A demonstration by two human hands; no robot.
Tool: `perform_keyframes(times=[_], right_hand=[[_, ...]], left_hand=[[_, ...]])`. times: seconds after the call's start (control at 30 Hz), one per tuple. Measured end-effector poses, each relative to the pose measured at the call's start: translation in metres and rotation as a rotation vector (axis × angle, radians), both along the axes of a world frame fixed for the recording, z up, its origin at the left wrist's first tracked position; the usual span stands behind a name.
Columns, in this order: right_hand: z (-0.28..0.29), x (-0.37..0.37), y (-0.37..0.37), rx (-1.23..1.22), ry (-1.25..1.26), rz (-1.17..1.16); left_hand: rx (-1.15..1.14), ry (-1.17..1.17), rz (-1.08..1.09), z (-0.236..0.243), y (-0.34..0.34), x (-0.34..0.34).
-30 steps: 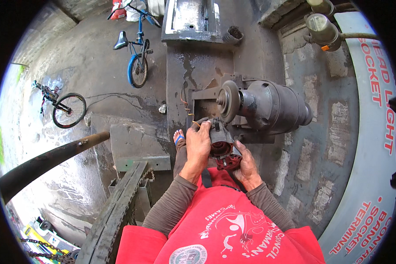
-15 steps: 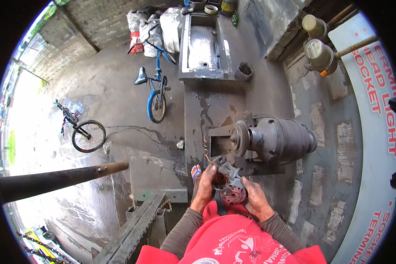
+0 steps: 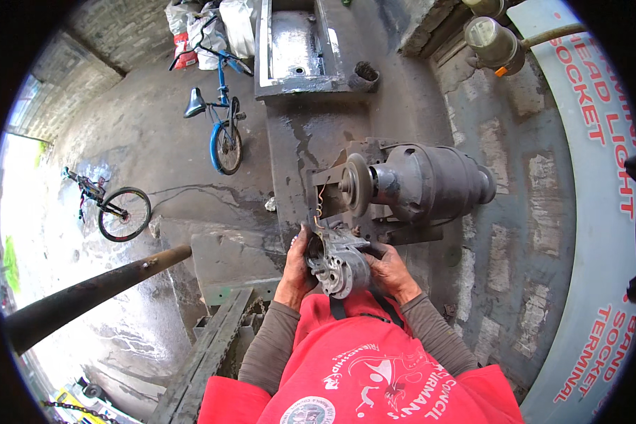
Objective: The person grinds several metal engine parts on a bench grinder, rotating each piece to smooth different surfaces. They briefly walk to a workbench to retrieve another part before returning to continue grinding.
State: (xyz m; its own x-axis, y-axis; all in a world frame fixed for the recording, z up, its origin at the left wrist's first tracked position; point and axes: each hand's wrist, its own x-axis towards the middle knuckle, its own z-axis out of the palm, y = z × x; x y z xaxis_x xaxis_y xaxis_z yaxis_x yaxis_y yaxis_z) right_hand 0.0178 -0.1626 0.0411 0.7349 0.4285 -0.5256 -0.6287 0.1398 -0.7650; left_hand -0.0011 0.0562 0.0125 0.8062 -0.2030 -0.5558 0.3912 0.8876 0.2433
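A grey cast-metal housing (image 3: 343,265), with round bosses and holes at its near end, is held in front of my waist. My left hand (image 3: 295,272) grips its left side, thumb up along the edge. On the other side my right hand (image 3: 393,274) is closed around it, the fingertips partly hidden behind the metal. Just beyond the housing, apart from it, is a round disc wheel (image 3: 358,185) on the shaft of a large grey electric motor (image 3: 434,182). Thin orange wires (image 3: 320,205) hang in the frame left of the wheel.
A rusty metal pole (image 3: 99,293) and a steel beam (image 3: 208,353) lie to my left. Farther off are a blue bicycle (image 3: 222,106), another bicycle (image 3: 116,205), a metal basin (image 3: 297,81) and white sacks (image 3: 237,28). A lettered sign panel (image 3: 579,212) stands along the right.
The housing has been turned in my hands: the dark, reddish face seen earlier has given way to a bright grey one. The view has shifted, so the surroundings appear higher and farther left.
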Motion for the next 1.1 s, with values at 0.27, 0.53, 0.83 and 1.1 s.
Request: perform_keyframes(times=[0.27, 0.53, 0.83, 1.1], right_hand=[[-0.005, 0.008, 0.019, -0.158, -0.027, -0.168], [0.004, 0.014, 0.031, -0.307, -0.079, -0.22], [0.016, 0.017, 0.036, -0.373, -0.1, -0.17], [0.033, 0.022, 0.039, -0.534, -0.277, -0.061]], left_hand=[[0.023, 0.046, -0.051, 0.005, 0.006, 0.044], [0.035, 0.042, -0.034, -0.005, 0.008, 0.052], [-0.075, 0.123, -0.089, -0.019, 0.011, 0.054], [0.605, -0.354, -0.232, -0.084, 0.001, 0.048]])
